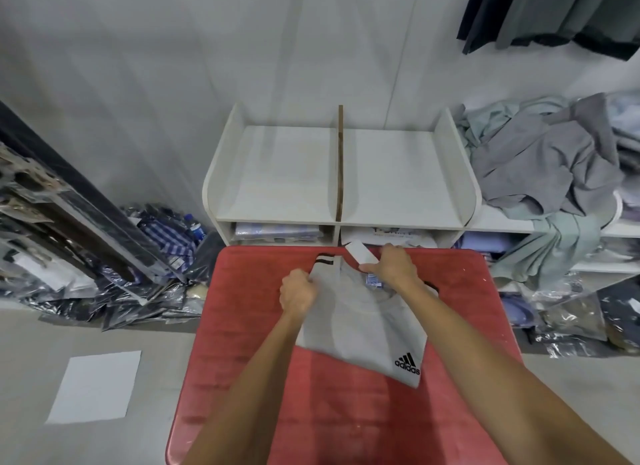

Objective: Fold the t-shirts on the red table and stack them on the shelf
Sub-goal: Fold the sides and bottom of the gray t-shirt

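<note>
T-shirt (360, 322) lies mid-counter (242, 343), shelf (341, 177) at twelve o'clock; left grip (298, 293) bunches its side, right grip (394, 265) clasps the collar, likely steadying a fold.

One t-shirt (363, 329), one table (242, 274), one shelf (287, 173).
</note>
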